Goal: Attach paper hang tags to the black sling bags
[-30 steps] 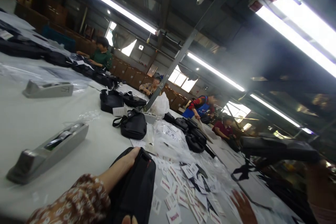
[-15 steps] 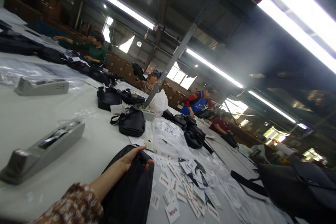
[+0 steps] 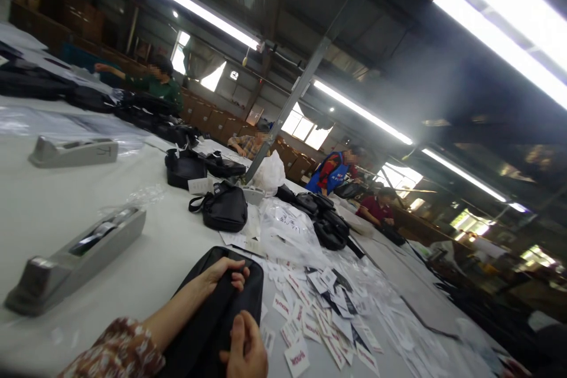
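A black bag (image 3: 201,331) lies on the white table right in front of me, its rounded end pointing away. My left hand (image 3: 224,274) is closed over its upper part, fingers curled on what looks like a strap or fold of the bag. Lower down, over the bag's right side, is my right hand (image 3: 247,347). Its thumb and fingers are bent together, and what they pinch, if anything, is hidden. Beyond my hands sits a smaller black bag (image 3: 225,208) with a strap loop.
Two grey tape dispensers (image 3: 84,257) stand to the left. Printed paper tags (image 3: 296,356) are scattered to the right, beside a clear plastic bag (image 3: 287,227). A slanting metal post (image 3: 292,106) rises from the table's far part. Several co-workers handle black bags farther off.
My right hand has come into view over the bag. My left hand's fingers have curled in. The large black bag at the lower right is gone from there.
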The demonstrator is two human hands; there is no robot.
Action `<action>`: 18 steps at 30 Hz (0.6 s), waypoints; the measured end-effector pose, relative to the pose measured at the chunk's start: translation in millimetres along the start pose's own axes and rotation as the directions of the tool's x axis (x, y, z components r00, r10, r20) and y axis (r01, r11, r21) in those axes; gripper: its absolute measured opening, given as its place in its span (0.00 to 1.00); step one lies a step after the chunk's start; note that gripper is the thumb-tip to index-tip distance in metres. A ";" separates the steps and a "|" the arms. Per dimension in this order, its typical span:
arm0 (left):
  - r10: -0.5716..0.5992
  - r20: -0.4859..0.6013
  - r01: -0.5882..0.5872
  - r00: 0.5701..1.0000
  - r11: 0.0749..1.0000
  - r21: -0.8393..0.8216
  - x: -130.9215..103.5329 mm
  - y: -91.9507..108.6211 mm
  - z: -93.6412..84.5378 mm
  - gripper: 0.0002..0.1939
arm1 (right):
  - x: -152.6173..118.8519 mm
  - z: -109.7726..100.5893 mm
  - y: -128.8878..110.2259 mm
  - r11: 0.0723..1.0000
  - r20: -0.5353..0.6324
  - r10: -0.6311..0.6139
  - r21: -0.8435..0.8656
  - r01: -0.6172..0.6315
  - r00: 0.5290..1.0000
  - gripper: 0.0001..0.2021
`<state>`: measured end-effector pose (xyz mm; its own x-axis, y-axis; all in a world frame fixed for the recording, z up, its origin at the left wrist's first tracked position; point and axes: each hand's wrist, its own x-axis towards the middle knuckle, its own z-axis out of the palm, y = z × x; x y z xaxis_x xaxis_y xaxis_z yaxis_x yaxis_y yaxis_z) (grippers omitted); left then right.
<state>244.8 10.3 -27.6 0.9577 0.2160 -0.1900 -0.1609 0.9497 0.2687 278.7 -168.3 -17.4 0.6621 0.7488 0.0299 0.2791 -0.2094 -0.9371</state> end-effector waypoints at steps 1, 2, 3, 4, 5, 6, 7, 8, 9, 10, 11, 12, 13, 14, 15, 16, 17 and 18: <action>-0.004 0.004 0.004 1.000 1.000 -0.014 -2.2 -1.7 -0.1 0.12 | 12.2 4.4 0.5 0.997 -0.004 0.042 0.063 -0.041 0.999 0.31; -0.008 0.007 0.008 1.000 1.000 -0.024 -4.7 -3.0 -0.1 0.11 | 22.5 8.4 -0.7 0.991 0.019 0.069 0.113 -0.071 0.997 0.32; -0.012 0.010 0.012 1.000 0.999 -0.031 -7.4 -3.9 -0.2 0.11 | 30.6 12.1 -3.0 0.986 0.066 0.078 0.142 -0.087 0.995 0.31; -0.014 0.012 0.014 1.000 0.999 -0.036 -10.3 -4.1 -0.7 0.10 | 36.3 15.4 -6.0 0.985 0.124 0.074 0.144 -0.092 0.989 0.29; -0.015 0.011 0.015 1.000 0.999 -0.039 -13.2 -3.7 -1.3 0.10 | 39.8 18.4 -8.9 0.985 0.174 0.076 0.139 -0.101 0.982 0.27; -0.015 0.009 0.016 1.000 0.999 -0.042 -16.0 -2.9 -2.2 0.10 | 41.8 21.1 -11.3 0.984 0.217 0.087 0.133 -0.117 0.972 0.25; -0.015 0.004 0.015 1.000 0.999 -0.043 -18.3 -1.9 -3.1 0.10 | 42.8 23.5 -12.8 0.982 0.255 0.104 0.125 -0.139 0.961 0.23; -0.014 -0.004 0.014 1.000 0.999 -0.043 -20.2 -0.7 -4.0 0.10 | 43.3 25.6 -13.4 0.980 0.283 0.125 0.114 -0.163 0.951 0.22; -0.014 -0.013 0.013 1.000 0.999 -0.042 -21.3 0.3 -4.8 0.10 | 43.8 27.4 -13.2 0.978 0.306 0.146 0.100 -0.184 0.941 0.21; -0.014 -0.025 0.013 1.000 0.999 -0.038 -21.7 1.2 -5.2 0.10 | 44.6 28.9 -12.4 0.976 0.322 0.166 0.082 -0.202 0.932 0.20; -0.016 -0.038 0.015 0.999 0.999 -0.032 -21.3 1.9 -5.4 0.11 | 45.7 30.1 -11.4 0.975 0.329 0.183 0.062 -0.214 0.927 0.20; -0.017 -0.054 0.016 0.998 1.000 -0.025 -20.2 2.3 -5.3 0.10 | 46.9 31.0 -10.4 0.974 0.327 0.194 0.045 -0.220 0.925 0.19; -0.019 -0.072 0.018 0.997 1.000 -0.017 -18.7 2.5 -4.9 0.10 | 48.2 31.6 -9.6 0.975 0.322 0.199 0.034 -0.221 0.926 0.19; -0.019 -0.092 0.019 0.996 1.000 -0.009 -17.0 2.6 -4.3 0.10 | 49.4 31.7 -9.1 0.975 0.320 0.198 0.032 -0.220 0.927 0.18; -0.018 -0.114 0.018 0.993 1.000 -0.002 -15.6 2.3 -3.4 0.10 | 50.1 31.4 -8.8 0.975 0.323 0.190 0.047 -0.216 0.927 0.18; -0.016 -0.138 0.017 0.990 1.000 0.006 -14.8 1.8 -2.3 0.10 | 50.4 30.8 -8.7 0.974 0.328 0.178 0.074 -0.213 0.928 0.18; -0.014 -0.161 0.016 0.987 1.000 0.013 -15.1 0.9 -1.0 0.10 | 50.2 29.9 -8.5 0.971 0.335 0.164 0.109 -0.211 0.928 0.17; -0.015 -0.179 0.018 0.984 1.000 0.014 -16.8 -0.5 0.5 0.11 | 49.5 28.8 -8.2 0.967 0.343 0.153 0.143 -0.212 0.927 0.18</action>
<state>228.9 6.1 -24.0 0.9019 0.2388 -0.3599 -0.1404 0.9501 0.2784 289.2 -111.4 -18.3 0.4177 0.8777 -0.2348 0.0300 -0.2717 -0.9619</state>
